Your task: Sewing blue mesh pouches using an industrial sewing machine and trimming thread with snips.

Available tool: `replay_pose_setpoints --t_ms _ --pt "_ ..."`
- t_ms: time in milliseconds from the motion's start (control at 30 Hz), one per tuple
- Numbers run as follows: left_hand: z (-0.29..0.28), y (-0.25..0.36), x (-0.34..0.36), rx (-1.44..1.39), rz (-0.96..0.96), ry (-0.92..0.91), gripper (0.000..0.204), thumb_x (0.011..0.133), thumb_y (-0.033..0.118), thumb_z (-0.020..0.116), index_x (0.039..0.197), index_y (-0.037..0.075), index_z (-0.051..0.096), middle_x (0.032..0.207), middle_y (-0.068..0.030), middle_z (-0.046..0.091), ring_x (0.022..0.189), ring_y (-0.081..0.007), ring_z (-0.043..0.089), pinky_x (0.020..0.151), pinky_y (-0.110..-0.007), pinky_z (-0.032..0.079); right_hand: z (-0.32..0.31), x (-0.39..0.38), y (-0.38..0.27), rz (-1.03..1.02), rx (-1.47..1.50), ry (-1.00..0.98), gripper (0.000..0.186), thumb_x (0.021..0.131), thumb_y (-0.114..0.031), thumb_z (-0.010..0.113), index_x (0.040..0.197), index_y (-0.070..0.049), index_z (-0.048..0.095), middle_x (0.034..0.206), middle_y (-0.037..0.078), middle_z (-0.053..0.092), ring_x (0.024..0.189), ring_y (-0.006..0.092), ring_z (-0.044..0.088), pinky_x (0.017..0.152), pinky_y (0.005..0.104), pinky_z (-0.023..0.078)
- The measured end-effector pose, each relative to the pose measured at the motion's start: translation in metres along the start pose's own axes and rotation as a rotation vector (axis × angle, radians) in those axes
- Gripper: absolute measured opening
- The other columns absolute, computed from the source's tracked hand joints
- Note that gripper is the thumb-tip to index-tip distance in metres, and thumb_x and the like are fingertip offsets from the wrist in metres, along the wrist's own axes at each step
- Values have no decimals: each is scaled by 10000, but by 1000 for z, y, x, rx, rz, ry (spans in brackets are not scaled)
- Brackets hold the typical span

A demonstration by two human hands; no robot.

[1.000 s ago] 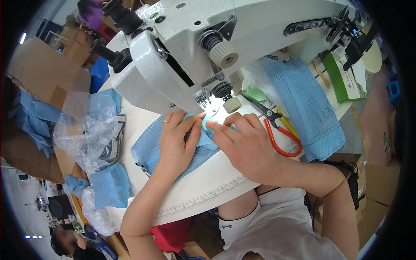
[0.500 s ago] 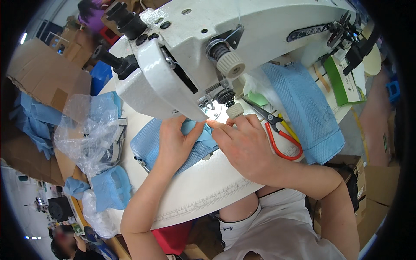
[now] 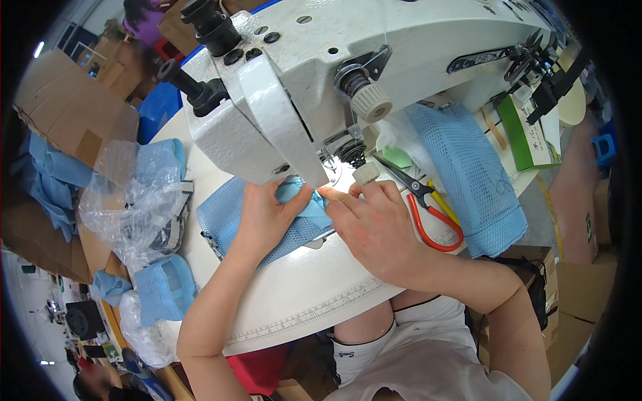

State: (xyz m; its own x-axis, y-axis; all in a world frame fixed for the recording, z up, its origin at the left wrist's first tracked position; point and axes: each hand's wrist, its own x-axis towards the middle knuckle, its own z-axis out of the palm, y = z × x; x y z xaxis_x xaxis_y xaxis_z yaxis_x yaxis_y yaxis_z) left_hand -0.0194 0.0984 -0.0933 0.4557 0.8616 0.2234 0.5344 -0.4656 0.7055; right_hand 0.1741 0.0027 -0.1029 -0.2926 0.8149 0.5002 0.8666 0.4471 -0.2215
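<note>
Close in front of the white sewing machine (image 3: 267,127), flat on the pale table (image 3: 301,301): blue mesh cloth (image 3: 224,210) with a smooth light-blue strip (image 3: 315,211) on top, long way slanted from lower left up toward the bright lit spot (image 3: 344,178). Mostly under and left of the left hand (image 3: 264,214), with a gap between thumb and fingers over the strip. From the other side, curled fingertips of the right hand (image 3: 374,224) at the strip's edge, about equally near; impossible to tell whether pinching or pressing, for either hand.
</note>
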Motion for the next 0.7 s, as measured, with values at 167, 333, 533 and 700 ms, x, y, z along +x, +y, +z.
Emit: replay_pose_setpoints --t_ms 167,333,533,700 --pt "2 1 4 3 115 44 219 868 119 809 1038 -16 778 931 -189 760 812 -329 717 716 -386 541 0 -1 1 10 13 -2 229 800 -99 710 1018 -64 651 1308 37 718 959 188 563 893 343 446" --pt "0 1 1 18 4 -34 265 877 128 859 1037 -27 715 1012 -136 742 939 -252 697 858 -376 545 2 -1 2 9 4 29 233 795 -96 712 1018 -63 655 1298 36 720 949 191 565 887 348 455" --pt "-2 -8 3 -16 18 -20 282 882 125 853 1078 -28 720 1010 -134 725 936 -241 678 858 -370 538 5 1 1 10 -21 32 210 806 -105 708 1007 -66 664 1286 26 728 927 190 570 874 349 465" --pt "-1 -7 5 -30 37 7 261 847 108 807 1087 11 777 1049 -166 768 954 -338 718 843 -414 555 5 1 1 15 -36 30 181 815 -113 703 988 -72 668 1292 22 730 922 189 576 875 348 470"
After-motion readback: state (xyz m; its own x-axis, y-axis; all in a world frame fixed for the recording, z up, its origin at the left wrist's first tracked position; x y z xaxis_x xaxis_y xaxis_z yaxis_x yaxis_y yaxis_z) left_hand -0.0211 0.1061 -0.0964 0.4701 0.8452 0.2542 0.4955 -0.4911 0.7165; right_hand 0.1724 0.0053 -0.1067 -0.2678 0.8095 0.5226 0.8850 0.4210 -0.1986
